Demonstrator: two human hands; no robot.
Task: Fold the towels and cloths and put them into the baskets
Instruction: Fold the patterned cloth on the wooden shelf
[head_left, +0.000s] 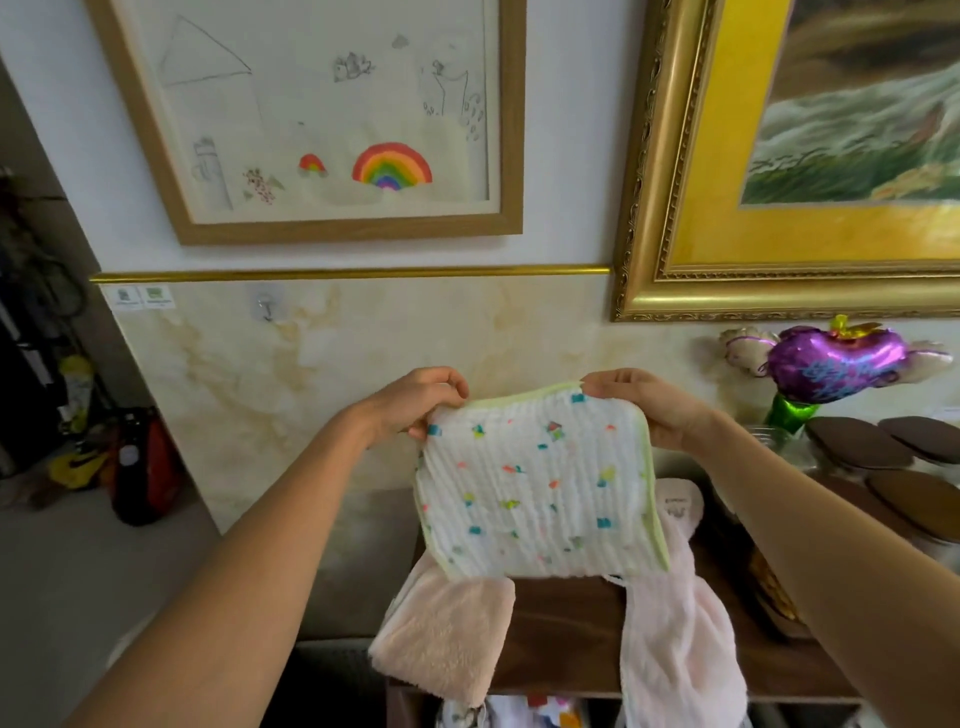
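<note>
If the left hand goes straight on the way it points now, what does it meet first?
The left hand points toward the right hand along the top edge of the white dotted cloth that both pinch. Going straight on, it would probably meet the right hand first, though depth is unclear.

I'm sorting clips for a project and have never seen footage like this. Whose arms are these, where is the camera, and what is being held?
There is no machine here: a person wears a wide-angle camera on the head, looking forward and down, so the two bare arms are their own. The left hand and right hand each pinch a top corner of a white cloth with coloured specks and a green edge, held up in the air. Below it, on a dark wooden surface, lie a folded pink towel and a paler pink cloth. Framed pictures hang on the wall behind.
</note>
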